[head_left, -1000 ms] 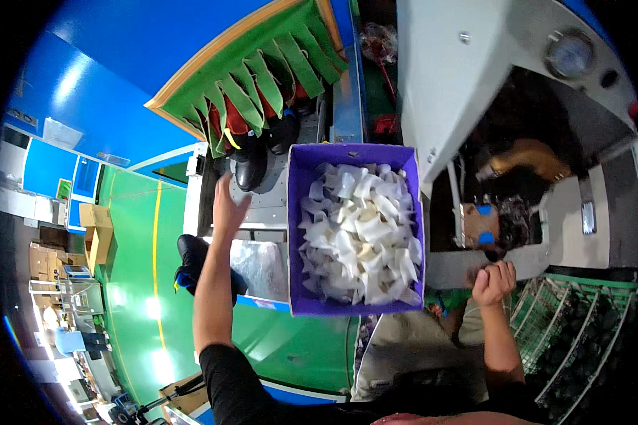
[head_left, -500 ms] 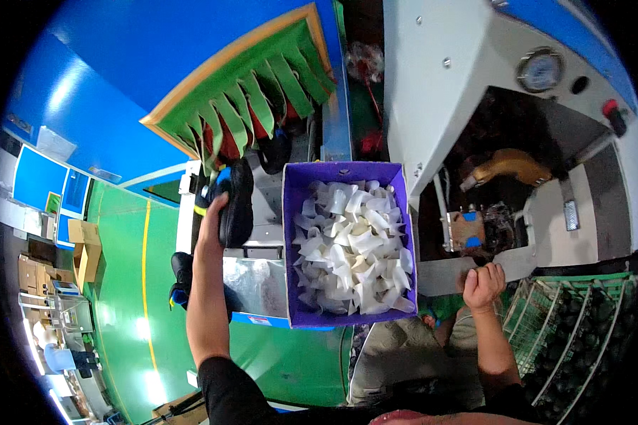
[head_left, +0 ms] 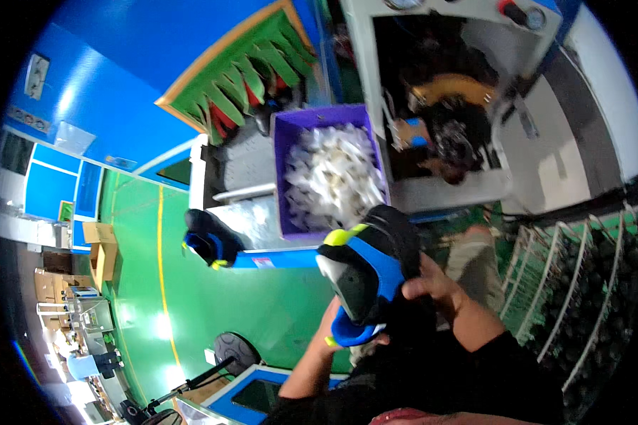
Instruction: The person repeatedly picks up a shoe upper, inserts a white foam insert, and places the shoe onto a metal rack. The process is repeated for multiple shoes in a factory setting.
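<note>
A black and blue shoe (head_left: 383, 265) with lime-yellow trim and a pale grey patch is held up close to my body, tilted. My right hand (head_left: 436, 287) grips it from the right side, with the thumb showing on the dark material. On the other side, my left hand (head_left: 326, 322) holds it near the blue collar; most of those fingers are hidden behind the shoe. A similar black and blue shoe (head_left: 211, 241) rests at the left end of the metal ledge. Just beyond the held shoe is a purple box (head_left: 282, 170) of white translucent pieces (head_left: 333, 173).
A blue machine (head_left: 120, 64) has an orange-framed opening with green strips (head_left: 244, 81). To the right, a grey machine's cavity holds a yellow curved part (head_left: 454, 88). A white-railed rack (head_left: 539, 283) with dark items stands at the right. A round black pad (head_left: 235, 352) is lower left.
My left hand has drawn the shoe from in front of the green strips back toward my body. The right hand has left the grey machine's edge and taken hold of the shoe. The view has shifted.
</note>
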The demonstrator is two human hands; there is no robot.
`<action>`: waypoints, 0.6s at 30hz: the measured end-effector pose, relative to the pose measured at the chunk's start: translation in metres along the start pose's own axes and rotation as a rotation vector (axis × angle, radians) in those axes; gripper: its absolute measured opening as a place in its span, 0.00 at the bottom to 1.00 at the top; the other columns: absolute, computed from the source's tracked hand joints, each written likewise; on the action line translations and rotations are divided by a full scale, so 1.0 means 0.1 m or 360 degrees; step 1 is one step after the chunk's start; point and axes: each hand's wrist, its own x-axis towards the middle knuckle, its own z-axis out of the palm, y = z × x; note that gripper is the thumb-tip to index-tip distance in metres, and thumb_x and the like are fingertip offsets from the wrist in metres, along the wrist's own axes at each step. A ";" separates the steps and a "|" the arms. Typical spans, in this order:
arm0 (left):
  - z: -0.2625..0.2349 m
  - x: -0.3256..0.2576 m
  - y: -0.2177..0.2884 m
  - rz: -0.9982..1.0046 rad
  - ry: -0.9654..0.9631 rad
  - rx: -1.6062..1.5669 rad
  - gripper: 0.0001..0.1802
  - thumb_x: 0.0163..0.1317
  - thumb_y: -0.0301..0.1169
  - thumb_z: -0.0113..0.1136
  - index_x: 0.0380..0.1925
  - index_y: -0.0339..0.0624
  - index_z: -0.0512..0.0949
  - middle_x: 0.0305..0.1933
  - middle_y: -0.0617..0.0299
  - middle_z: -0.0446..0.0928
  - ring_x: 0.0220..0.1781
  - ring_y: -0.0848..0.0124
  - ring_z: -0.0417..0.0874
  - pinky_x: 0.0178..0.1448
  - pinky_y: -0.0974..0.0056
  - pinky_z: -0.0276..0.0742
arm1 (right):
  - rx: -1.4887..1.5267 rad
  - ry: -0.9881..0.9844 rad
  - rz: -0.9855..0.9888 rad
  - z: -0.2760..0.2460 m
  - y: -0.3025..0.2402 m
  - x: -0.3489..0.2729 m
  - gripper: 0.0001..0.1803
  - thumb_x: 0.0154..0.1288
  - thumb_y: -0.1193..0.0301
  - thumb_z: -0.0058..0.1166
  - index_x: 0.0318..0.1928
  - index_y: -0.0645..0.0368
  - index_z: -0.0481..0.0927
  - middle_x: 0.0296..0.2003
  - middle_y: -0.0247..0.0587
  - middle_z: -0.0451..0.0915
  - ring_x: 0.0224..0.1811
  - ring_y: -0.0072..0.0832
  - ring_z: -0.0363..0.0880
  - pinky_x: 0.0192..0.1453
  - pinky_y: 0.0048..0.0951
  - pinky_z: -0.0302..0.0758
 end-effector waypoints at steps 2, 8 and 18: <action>0.22 0.07 -0.05 -0.0030 -0.0188 0.0095 0.58 0.39 0.45 0.91 0.70 0.38 0.69 0.70 0.51 0.74 0.73 0.60 0.73 0.76 0.52 0.67 | -0.0226 0.0173 0.0112 -0.37 0.15 -0.31 0.48 0.63 0.62 0.73 0.78 0.58 0.61 0.69 0.43 0.74 0.70 0.34 0.72 0.76 0.41 0.68; 0.55 0.23 -0.61 -0.0481 -0.0596 0.0270 0.25 0.58 0.27 0.78 0.55 0.33 0.81 0.54 0.56 0.86 0.56 0.69 0.84 0.63 0.58 0.79 | 0.0730 0.0536 0.0348 -0.78 0.88 -1.21 0.27 0.73 0.61 0.63 0.66 0.60 0.75 0.58 0.48 0.82 0.57 0.38 0.84 0.63 0.36 0.82; 0.84 -0.05 0.06 -0.0036 -0.1148 -0.0303 0.12 0.73 0.33 0.65 0.31 0.37 0.84 0.29 0.63 0.81 0.33 0.73 0.80 0.39 0.63 0.74 | 0.0242 0.1065 -0.0166 -1.02 0.76 -1.93 0.43 0.62 0.67 0.67 0.76 0.61 0.66 0.65 0.48 0.77 0.63 0.40 0.80 0.68 0.39 0.76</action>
